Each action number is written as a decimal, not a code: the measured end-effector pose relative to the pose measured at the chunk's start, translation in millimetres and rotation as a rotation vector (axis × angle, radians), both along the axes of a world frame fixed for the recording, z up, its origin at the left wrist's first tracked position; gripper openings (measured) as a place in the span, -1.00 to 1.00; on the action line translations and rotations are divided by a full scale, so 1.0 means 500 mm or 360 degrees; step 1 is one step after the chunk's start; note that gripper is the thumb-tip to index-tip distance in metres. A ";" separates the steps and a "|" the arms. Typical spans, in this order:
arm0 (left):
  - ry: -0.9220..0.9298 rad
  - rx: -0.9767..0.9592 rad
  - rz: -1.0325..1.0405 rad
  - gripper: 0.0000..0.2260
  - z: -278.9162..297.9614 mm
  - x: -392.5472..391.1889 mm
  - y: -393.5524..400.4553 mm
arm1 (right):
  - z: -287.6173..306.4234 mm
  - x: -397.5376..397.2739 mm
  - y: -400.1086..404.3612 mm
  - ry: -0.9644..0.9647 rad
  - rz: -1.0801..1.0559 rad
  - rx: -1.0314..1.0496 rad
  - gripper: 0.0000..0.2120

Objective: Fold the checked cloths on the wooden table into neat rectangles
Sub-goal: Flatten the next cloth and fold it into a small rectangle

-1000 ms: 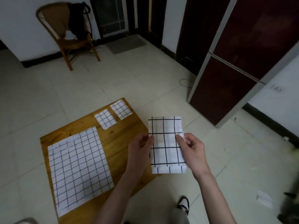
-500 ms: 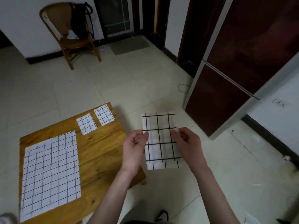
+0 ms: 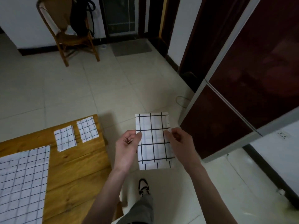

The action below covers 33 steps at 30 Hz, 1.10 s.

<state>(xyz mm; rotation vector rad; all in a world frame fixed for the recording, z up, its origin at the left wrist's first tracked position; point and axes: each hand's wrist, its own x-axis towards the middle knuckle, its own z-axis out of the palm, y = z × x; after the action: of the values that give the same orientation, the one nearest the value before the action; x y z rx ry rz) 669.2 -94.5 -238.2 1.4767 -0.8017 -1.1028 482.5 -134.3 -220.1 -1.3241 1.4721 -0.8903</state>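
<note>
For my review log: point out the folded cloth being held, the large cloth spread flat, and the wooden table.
Held folded cloth (image 3: 152, 136): head view, on its centre panel.
Large flat cloth (image 3: 22, 180): head view, mid-surface.
Wooden table (image 3: 77, 172): head view, bare planks.

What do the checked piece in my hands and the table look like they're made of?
Held checked cloth: thin woven fabric, probably cotton, matte; it shows soft creases and a layered bottom edge. Table: wood, apparently pine planks with visible grain and knots, under a slightly glossy amber finish.
</note>
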 end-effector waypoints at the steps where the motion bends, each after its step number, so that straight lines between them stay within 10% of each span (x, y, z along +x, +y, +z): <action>1: 0.0021 0.0004 0.0034 -0.87 -0.001 0.000 -0.031 | 0.004 0.005 -0.034 -0.0013 0.0015 0.0006 -0.80; 33: -0.0072 -0.0002 0.1047 -0.84 0.065 0.256 -0.737 | 0.010 0.384 -0.917 -0.0297 0.0912 0.0029 -0.87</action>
<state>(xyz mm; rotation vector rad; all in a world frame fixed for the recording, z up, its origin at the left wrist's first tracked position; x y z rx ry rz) 797.3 -462.9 -205.9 1.6027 -0.2964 -0.5706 674.7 -593.0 -215.0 -1.4951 0.8801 -0.5981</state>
